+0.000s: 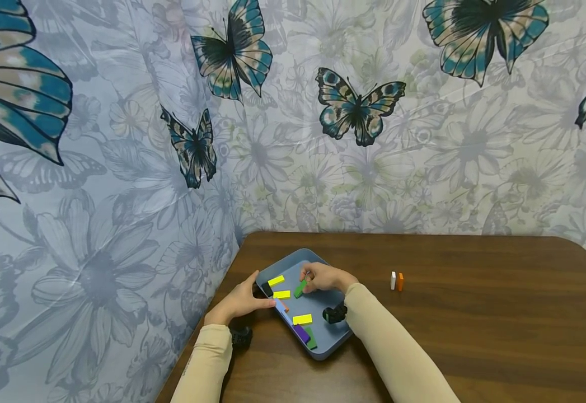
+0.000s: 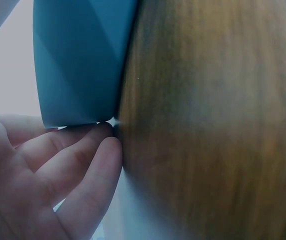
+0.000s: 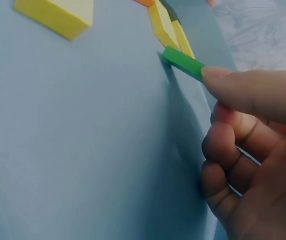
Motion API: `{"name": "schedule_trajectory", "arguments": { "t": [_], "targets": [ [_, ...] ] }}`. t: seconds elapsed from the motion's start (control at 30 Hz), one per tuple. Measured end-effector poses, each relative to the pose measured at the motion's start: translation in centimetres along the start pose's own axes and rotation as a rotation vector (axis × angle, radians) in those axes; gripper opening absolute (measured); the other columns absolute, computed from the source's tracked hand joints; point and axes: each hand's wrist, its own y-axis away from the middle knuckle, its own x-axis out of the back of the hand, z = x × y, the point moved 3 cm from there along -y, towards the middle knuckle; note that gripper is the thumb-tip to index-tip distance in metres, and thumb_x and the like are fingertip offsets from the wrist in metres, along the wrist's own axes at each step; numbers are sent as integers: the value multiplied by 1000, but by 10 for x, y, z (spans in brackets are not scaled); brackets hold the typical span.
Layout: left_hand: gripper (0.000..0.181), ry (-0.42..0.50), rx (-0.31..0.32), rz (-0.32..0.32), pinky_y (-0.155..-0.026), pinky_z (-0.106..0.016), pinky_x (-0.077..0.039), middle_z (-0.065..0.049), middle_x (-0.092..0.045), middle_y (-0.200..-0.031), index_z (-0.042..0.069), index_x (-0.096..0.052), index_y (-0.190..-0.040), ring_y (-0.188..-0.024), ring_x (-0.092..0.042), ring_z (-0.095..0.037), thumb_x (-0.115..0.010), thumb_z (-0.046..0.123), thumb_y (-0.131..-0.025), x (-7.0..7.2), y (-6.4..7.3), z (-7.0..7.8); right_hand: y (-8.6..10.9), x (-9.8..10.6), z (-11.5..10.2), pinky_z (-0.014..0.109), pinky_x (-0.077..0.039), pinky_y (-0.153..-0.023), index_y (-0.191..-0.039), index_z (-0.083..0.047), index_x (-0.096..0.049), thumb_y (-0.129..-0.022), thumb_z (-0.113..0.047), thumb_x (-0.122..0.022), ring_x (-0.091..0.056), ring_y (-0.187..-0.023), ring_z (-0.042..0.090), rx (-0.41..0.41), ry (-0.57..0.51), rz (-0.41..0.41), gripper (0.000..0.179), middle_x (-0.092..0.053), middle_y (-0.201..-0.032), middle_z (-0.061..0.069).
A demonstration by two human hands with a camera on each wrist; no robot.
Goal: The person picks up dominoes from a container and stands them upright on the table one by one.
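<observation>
Tray (image 1: 328, 338), grey-blue, lies slantwise on the brown table (image 1: 474, 319) before the person. At its near end a flat green block (image 1: 311, 338) rests beside a purple block (image 1: 301, 333), with a yellow block (image 1: 302, 319) just beyond. Next, along the left wall, come a light blue block (image 1: 284, 313) and a small orange block (image 1: 285, 307). The left hand (image 1: 242, 299) has hold of the tray here, thumb over the rim and the other fingers against the outside. Farther in, the right hand (image 1: 325, 277) pinches the upper green block (image 1: 300, 289) between thumb and fingertip, remaining fingers curled; the block is over the tray floor, and I cannot tell whether its tip touches. Beyond lie two more yellow blocks (image 1: 276, 280) and a dark block (image 1: 267, 289).

Well apart, to the right on the table, a white block (image 1: 393, 280) and a taller orange block (image 1: 401, 281) stand upright side by side. The work looks partway along: about eight blocks in the tray, one in the fingers, two outside. Whether the pinched one is going in or out is unclear.
</observation>
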Motion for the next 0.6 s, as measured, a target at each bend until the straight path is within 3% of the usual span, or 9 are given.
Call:
{"name": "schedule_trajectory", "arguments": {
  "t": [0.17,0.43,0.6],
  "targets": [
    [118,0,3,-5,-111,-60,-40,-27,-28,-161,2,-13,-161,-143,-38,-47,-82,53,-79,0,1,0,2,2,0,26,-41,-63,-105,-4,-61,-93,0,-67,-46,-66,14,17,-25,1,14,-50,-72,1],
    [119,2,-1,1,-111,-60,-40,-28,-28,-161,2,-13,-161,-143,-37,-47,-82,54,-79,0,1,-2,6,7,-5,28,-46,-70,-100,-8,-65,-91,-5,-71,-57,-86,17,41,52,52,11,-63,-101,4],
    [119,-4,-5,-3,-110,-60,-40,-28,-29,-160,1,-14,-161,-143,-38,-47,-81,54,-79,-1,1,-3,14,12,-7,32,-52,-80,-100,-8,-66,-91,-6,-73,-60,-96,18,102,70,86,11,-67,-102,5]
  ]
}}
